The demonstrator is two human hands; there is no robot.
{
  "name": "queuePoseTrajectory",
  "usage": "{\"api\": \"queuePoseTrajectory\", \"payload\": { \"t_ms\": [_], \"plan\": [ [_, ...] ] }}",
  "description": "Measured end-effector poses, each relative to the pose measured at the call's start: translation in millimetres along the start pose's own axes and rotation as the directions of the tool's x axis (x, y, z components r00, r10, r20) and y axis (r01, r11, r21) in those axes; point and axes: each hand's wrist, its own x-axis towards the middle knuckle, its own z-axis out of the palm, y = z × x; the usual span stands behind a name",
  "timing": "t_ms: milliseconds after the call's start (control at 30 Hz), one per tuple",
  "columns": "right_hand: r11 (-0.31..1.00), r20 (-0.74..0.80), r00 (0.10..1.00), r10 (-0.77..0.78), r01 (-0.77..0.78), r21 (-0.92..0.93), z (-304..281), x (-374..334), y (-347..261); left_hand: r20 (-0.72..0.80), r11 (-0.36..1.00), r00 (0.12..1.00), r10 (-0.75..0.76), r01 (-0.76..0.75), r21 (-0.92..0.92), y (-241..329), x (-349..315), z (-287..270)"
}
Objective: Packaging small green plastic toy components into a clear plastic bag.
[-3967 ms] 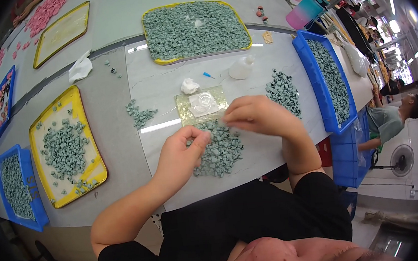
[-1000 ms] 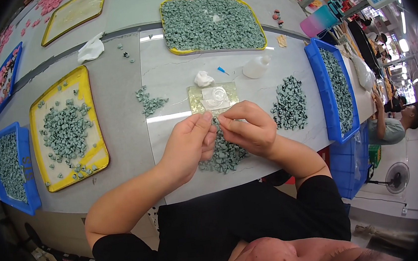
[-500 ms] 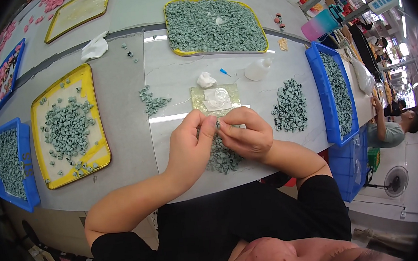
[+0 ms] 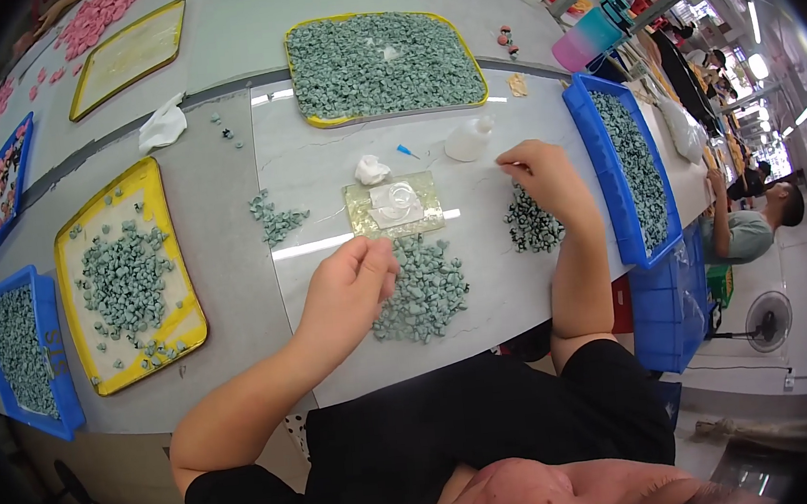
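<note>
My left hand (image 4: 350, 278) is closed in a pinch, thumb against the bent fingers, above the left edge of a loose pile of small grey-green pieces (image 4: 428, 293). Whatever lies between its fingertips is hidden. My right hand (image 4: 548, 177) is over the top of another pile of green pieces with dark marks (image 4: 533, 223). Its fingers stretch leftward, loosely apart, and I see nothing in them. Between the hands lies a greenish-yellow block (image 4: 359, 219) with a clear round dish (image 4: 401, 199) on a white patch.
Behind the block are crumpled tissue (image 4: 371, 168), a blue dispensing tip (image 4: 406, 151) and a white squeeze bottle (image 4: 468, 139). Yellow-rimmed trays (image 4: 392, 116) (image 4: 200, 313) stand at the back and left. Blue crates (image 4: 598, 173) (image 4: 60, 364) flank the table. A person (image 4: 742, 232) stands far right.
My hands have parted. The right one has swung right and away from me, over the dark-marked pile; the left has shifted slightly left and lower. The whole view has shifted a little.
</note>
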Motion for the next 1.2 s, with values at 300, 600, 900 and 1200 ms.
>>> {"api": "queuePoseTrajectory", "payload": {
  "t_ms": [300,600,900,1200],
  "plan": [
    [0.946,0.089,0.975,0.206,-0.175,-0.273,8,2,19,-0.036,0.919,0.999,0.023,-0.036,-0.393,2,6,-4],
    [0.917,0.110,0.985,-0.130,0.077,0.392,33,-3,-61,0.076,0.918,0.997,-0.009,0.038,-0.394,-4,9,-15],
    [0.819,-0.072,0.906,-0.418,0.410,0.401,63,-16,-88,0.112,0.949,0.993,-0.049,0.081,-0.303,-7,10,-2],
    [0.685,-0.223,0.661,-0.716,0.727,-0.045,62,-14,-86,0.022,0.971,0.999,-0.032,0.036,-0.236,-7,11,-6]
  ]
}}
